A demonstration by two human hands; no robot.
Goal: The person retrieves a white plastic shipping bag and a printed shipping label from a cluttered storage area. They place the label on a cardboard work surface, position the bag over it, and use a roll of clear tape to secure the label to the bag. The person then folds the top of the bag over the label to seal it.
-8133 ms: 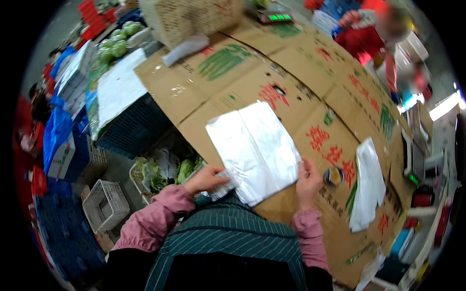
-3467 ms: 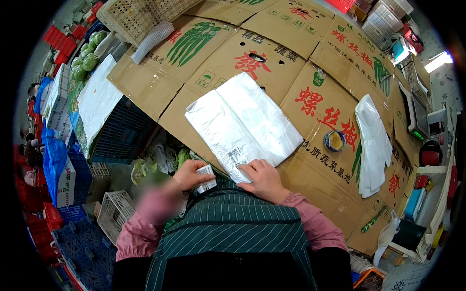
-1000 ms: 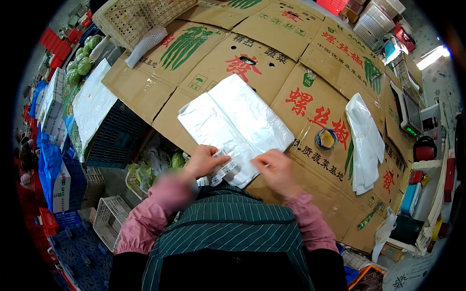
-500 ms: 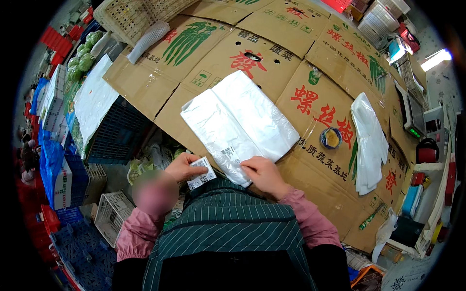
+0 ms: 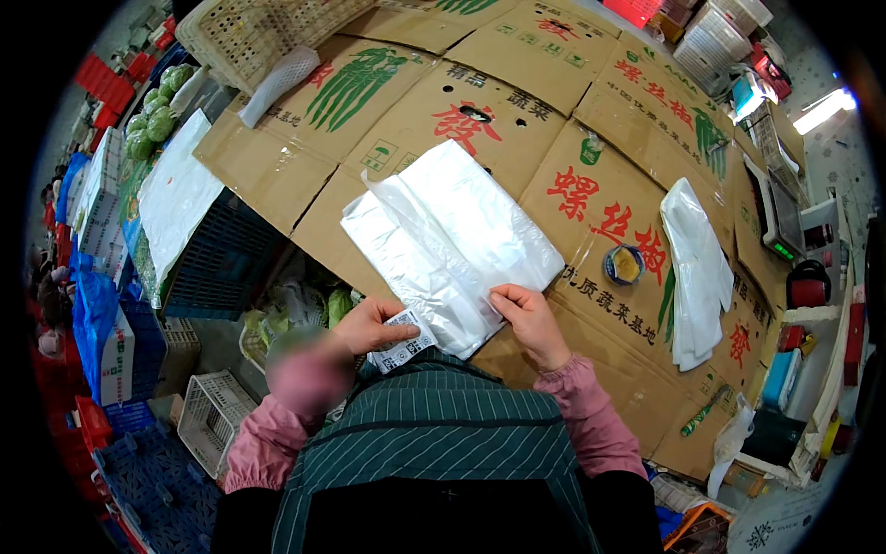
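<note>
A stack of white plastic bags (image 5: 484,217) lies flat on the cardboard-covered table in front of me. My right hand (image 5: 533,323) pinches the near right edge of the top plastic bag between thumb and fingers. That bag's thin film is wrinkled, and part of it stands up along the left of the stack. Close to the stack's near left corner, my left hand (image 5: 367,325) grips white printed labels (image 5: 404,345) with square codes. How many labels there are, I cannot tell.
Flattened cardboard (image 5: 415,125) covers the table. To the right are a roll of tape (image 5: 624,265), another bunch of white bags (image 5: 694,277), a scale (image 5: 775,208) and a green-handled tool (image 5: 706,413). A cream plastic basket (image 5: 268,42) stands far left; crates and green vegetables (image 5: 152,120) lie beyond the left edge.
My right hand has moved right and slightly up with the top bag's edge, and the film has lifted and creased. My left hand with the labels has shifted right.
</note>
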